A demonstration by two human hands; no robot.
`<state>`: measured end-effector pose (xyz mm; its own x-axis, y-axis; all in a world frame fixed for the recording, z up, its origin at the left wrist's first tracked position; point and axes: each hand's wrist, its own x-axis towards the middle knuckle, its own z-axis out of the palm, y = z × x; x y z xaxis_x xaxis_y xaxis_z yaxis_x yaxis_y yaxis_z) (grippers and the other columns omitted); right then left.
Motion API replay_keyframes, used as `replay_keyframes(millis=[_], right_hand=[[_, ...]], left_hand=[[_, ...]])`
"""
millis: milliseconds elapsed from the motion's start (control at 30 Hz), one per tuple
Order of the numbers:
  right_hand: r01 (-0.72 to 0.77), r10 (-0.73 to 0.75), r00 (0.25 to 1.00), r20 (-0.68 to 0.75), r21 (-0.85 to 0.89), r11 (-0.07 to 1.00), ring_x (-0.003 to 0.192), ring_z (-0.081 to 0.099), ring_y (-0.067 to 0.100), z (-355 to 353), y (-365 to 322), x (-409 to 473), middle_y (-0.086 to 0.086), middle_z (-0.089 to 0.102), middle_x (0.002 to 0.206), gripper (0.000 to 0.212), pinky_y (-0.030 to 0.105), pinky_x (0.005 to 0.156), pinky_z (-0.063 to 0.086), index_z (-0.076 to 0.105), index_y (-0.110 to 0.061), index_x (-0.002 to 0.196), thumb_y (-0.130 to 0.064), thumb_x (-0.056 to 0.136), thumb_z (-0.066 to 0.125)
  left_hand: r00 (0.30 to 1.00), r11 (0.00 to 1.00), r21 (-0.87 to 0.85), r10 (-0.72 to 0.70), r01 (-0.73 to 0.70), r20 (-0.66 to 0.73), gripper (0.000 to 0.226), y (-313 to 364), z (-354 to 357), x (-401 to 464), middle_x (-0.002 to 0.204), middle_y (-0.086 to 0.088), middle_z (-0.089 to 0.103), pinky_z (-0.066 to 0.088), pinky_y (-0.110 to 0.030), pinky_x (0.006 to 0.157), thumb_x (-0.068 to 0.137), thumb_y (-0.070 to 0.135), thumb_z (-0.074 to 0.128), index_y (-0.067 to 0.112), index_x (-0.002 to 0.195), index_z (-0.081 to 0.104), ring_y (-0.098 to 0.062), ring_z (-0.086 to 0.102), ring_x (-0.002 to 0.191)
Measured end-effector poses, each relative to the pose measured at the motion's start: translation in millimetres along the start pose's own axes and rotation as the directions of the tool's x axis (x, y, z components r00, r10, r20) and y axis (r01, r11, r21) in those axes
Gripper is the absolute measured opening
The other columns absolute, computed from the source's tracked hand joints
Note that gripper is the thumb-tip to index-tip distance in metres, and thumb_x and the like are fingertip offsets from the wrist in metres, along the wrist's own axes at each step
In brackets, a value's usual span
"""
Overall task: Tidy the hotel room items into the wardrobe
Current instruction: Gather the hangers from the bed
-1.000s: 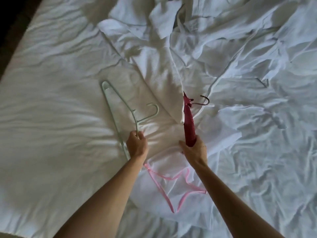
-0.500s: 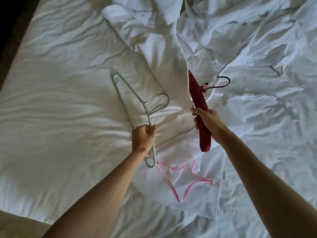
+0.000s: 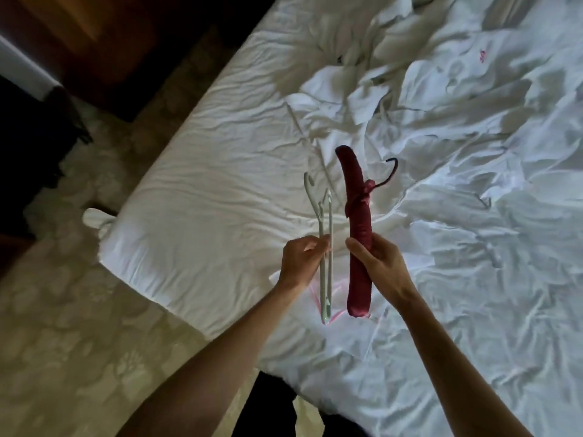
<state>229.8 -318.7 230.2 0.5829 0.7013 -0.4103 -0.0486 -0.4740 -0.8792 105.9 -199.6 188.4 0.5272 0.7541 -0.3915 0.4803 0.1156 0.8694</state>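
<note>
My left hand (image 3: 301, 261) grips a pale green plastic hanger (image 3: 325, 244), held edge-on and lifted above the bed. My right hand (image 3: 380, 268) is closed around a dark red padded hanger (image 3: 356, 197) with a thin dark hook and a small bow, held upright beside the green one. A pink hanger (image 3: 336, 315) lies on the white sheet under both hands, mostly hidden. A rumpled white robe (image 3: 356, 99) lies on the bed beyond.
The white bed (image 3: 205, 197) fills the middle and right, its corner toward the lower left. Patterned beige carpet (image 3: 72, 335) lies to the left. Dark wooden furniture (image 3: 104, 36) stands at the upper left. A white slipper (image 3: 96, 217) peeks out by the bed corner.
Both hangers have been lifted off the bed and brought side by side. The view has swung left, now showing the bed corner, carpet and dark furniture.
</note>
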Motion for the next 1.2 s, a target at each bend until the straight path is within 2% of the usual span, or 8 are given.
replay_keyframes(millis=[167, 233, 333, 467, 700, 833, 967, 1200], right_hand=[[0.151, -0.123, 0.971, 0.204, -0.129, 0.98, 0.065, 0.061, 0.015, 12.7, -61.6, -52.0, 0.007, 0.066, 0.074, 0.06, 0.032, 0.066, 0.053, 0.062, -0.012, 0.085, -0.071, 0.078, 0.06], [0.223, -0.171, 0.942, 0.287, -0.157, 0.962, 0.062, 0.058, 0.011, 30.3, -84.7, -66.8, -0.002, 0.064, 0.069, 0.051, 0.029, 0.062, 0.049, 0.062, -0.017, 0.081, -0.068, 0.081, 0.064], [0.325, -0.237, 0.887, 0.397, -0.17, 0.93, 0.056, 0.054, 0.003, 71.1, -118.4, -85.7, -0.008, 0.061, 0.065, 0.04, 0.024, 0.06, 0.044, 0.06, -0.018, 0.077, -0.057, 0.088, 0.065], [0.443, -0.281, 0.788, 0.548, -0.187, 0.877, 0.065, 0.063, 0.017, 143.7, -159.2, -116.7, 0.005, 0.071, 0.078, 0.06, 0.032, 0.064, 0.051, 0.065, -0.013, 0.085, -0.073, 0.081, 0.06], [0.591, -0.318, 0.609, 0.727, -0.148, 0.793, 0.06, 0.062, 0.013, 310.3, -206.1, -191.0, 0.005, 0.067, 0.07, 0.047, 0.028, 0.059, 0.051, 0.063, -0.008, 0.08, -0.054, 0.088, 0.063], [0.61, -0.284, 0.533, 0.797, -0.129, 0.782, 0.059, 0.063, 0.003, 424.7, -221.5, -233.0, -0.002, 0.067, 0.07, 0.034, 0.016, 0.056, 0.048, 0.063, -0.015, 0.078, -0.046, 0.09, 0.065], [0.6, -0.262, 0.478, 0.838, -0.094, 0.794, 0.063, 0.064, 0.01, 551.5, -241.0, -281.0, 0.002, 0.068, 0.072, 0.037, 0.023, 0.059, 0.05, 0.066, -0.011, 0.08, -0.045, 0.091, 0.065], [0.65, -0.257, 0.355, 0.899, -0.039, 0.759, 0.059, 0.063, 0.006, 735.1, -278.3, -344.7, -0.002, 0.065, 0.068, 0.037, 0.024, 0.058, 0.05, 0.065, -0.014, 0.08, -0.049, 0.091, 0.064]], left_hand=[[0.982, 0.999, -0.051, 0.009, -0.019, -0.188, 0.033, 45.2, -61.9, -79.1, 0.061, 0.0, 0.069, 0.051, -0.026, 0.065, 0.095, 0.031, 0.067, 0.016, 0.066, 0.071, -0.006, 0.063, 0.057], [0.962, 0.995, -0.092, -0.003, -0.023, -0.274, 0.034, 54.1, -92.0, -108.6, 0.061, -0.006, 0.067, 0.048, -0.019, 0.061, 0.094, 0.03, 0.067, 0.009, 0.068, 0.072, -0.007, 0.06, 0.055], [0.909, 0.986, -0.156, -0.007, -0.064, -0.416, 0.033, 57.9, -140.1, -154.5, 0.062, -0.009, 0.068, 0.047, -0.02, 0.06, 0.094, 0.03, 0.067, 0.009, 0.069, 0.072, -0.009, 0.06, 0.055], [0.805, 0.984, -0.156, -0.022, -0.088, -0.592, 0.034, 45.1, -210.2, -219.8, 0.061, -0.004, 0.068, 0.042, -0.012, 0.057, 0.096, 0.027, 0.066, 0.006, 0.07, 0.072, 0.0, 0.056, 0.049], [0.577, 0.964, -0.234, -0.121, -0.125, -0.808, 0.038, -26.2, -348.5, -319.7, 0.059, 0.001, 0.067, 0.048, -0.029, 0.059, 0.095, 0.034, 0.066, 0.017, 0.061, 0.069, -0.008, 0.06, 0.056], [0.481, 0.96, -0.239, -0.144, -0.142, -0.865, 0.048, -74.3, -441.0, -365.7, 0.063, -0.014, 0.063, 0.042, -0.029, 0.056, 0.093, 0.045, 0.064, 0.004, 0.068, 0.067, -0.01, 0.054, 0.056], [0.416, 0.96, -0.24, -0.161, -0.144, -0.895, 0.034, -117.3, -541.7, -411.1, 0.052, 0.014, 0.059, 0.039, -0.018, 0.051, 0.095, 0.034, 0.066, 0.014, 0.068, 0.072, 0.002, 0.05, 0.048], [0.294, 0.954, -0.26, -0.208, -0.148, -0.933, 0.03, -184.7, -707.5, -468.0, 0.058, 0.01, 0.063, 0.042, -0.017, 0.053, 0.094, 0.037, 0.067, 0.02, 0.07, 0.072, 0.002, 0.054, 0.051]])
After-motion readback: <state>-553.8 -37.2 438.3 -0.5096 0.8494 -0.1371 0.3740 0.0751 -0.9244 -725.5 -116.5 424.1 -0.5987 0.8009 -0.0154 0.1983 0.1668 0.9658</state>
